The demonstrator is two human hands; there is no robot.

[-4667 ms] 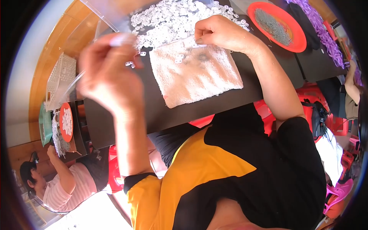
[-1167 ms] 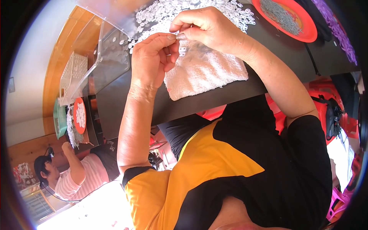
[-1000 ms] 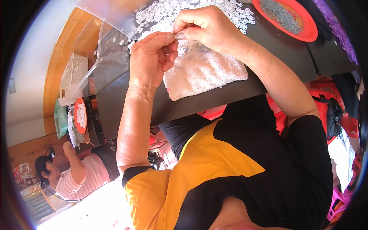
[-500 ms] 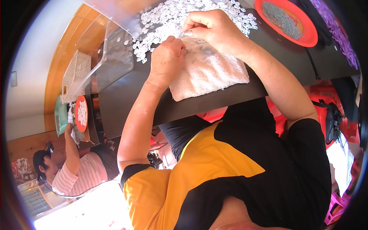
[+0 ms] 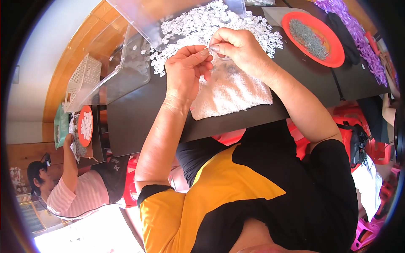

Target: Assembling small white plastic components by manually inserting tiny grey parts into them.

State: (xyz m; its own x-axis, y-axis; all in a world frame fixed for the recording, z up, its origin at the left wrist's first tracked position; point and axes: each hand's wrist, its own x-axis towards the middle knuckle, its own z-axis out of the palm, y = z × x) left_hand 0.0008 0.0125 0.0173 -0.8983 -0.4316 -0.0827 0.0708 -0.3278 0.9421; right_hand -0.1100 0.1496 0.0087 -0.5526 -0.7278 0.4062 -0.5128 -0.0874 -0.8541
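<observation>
On the dark bench point(image 5: 130, 126), white pieces point(image 5: 198, 23) lie heaped just beyond your left hand point(image 5: 184, 69) and right hand point(image 5: 241, 47), which, apart a moment ago, now pinch at one shared spot near the towel point(image 5: 232, 98), holding what I cannot tell.

On the desk point(image 5: 130, 122), a cloth point(image 5: 234, 99) lies before a heap of pieces point(image 5: 190, 26). Right of these, a plate point(image 5: 336, 47) holds thin bits point(image 5: 309, 39); left is a tray point(image 5: 122, 55).
</observation>
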